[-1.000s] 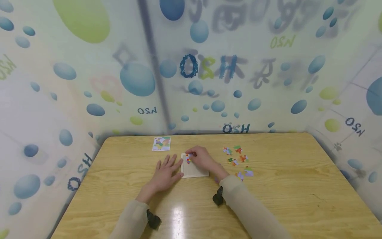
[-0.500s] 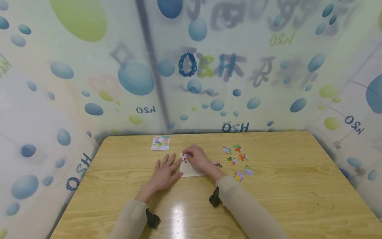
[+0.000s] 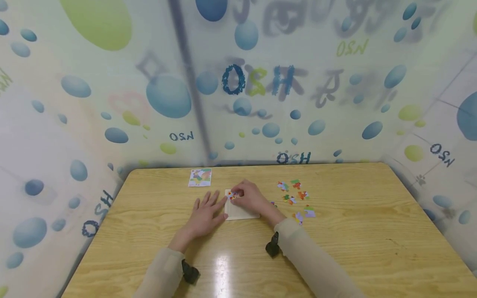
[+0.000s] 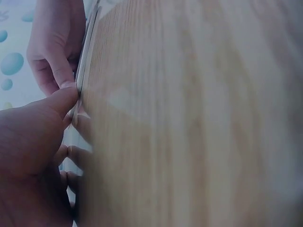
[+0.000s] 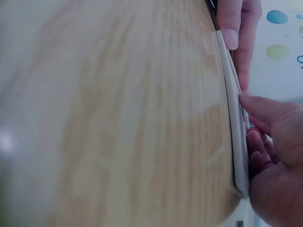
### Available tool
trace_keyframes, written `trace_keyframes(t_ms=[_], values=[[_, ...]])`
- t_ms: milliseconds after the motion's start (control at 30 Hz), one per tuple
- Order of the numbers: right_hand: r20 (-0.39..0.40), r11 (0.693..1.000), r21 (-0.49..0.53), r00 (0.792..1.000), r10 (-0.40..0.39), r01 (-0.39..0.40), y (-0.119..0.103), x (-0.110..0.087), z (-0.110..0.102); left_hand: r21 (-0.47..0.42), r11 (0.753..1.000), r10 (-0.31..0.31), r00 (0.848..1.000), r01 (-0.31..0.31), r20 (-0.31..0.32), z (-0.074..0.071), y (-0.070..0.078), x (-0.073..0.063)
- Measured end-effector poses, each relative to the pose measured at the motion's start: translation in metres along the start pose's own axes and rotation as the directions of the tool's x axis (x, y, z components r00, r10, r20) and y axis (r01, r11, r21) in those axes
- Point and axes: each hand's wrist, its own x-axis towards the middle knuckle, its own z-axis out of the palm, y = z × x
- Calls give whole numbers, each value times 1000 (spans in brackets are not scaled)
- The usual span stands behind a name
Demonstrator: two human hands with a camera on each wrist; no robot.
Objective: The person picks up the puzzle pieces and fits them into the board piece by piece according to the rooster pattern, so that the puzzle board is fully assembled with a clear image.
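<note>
A shallow, pale puzzle tray [image 3: 242,212] lies on the table in the head view. In its far left corner sits a colourful jigsaw piece [image 3: 230,195], partly covered by fingers. My right hand [image 3: 250,198] reaches over the tray and pinches this piece between thumb and fingers. My left hand [image 3: 205,215] lies spread on the table, its index finger and thumb touching the tray's left edge. Seen edge-on in the right wrist view, the tray [image 5: 232,109] has my right thumb and curled fingers [image 5: 258,146] at its top; the piece is not discernible there.
Several loose jigsaw pieces [image 3: 289,199] lie scattered right of the tray; one is partly hidden behind the right wrist. A square picture card [image 3: 200,177] of a cartoon figure lies at the back left. The wooden table [image 3: 354,231] meets a patterned curtain [image 3: 316,103] behind.
The jigsaw piece has moved left and away, into the tray's far left corner, with my right hand. My left hand has stayed at the tray's edge.
</note>
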Motion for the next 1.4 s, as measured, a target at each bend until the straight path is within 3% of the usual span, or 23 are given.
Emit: trace_keyframes(t_ms=[333,567,800,1400], values=[[13,998,-38,998,-53,54,-1,-3,1,6,1000,-17,1000,17,17,1,-1,1],[21,997,-57,999,-46,47,0,-4,1,-1,1000,-17,999,17,32,-2,2,0],[-19,995,-78,998,-59,57,-3,-8,2,-8,1000,-5,1000,6,27,0,-1,3],[-37,998,-46,998,-43,41,-1,-7,0,-36,999,-4,999,5,32,1,-4,3]])
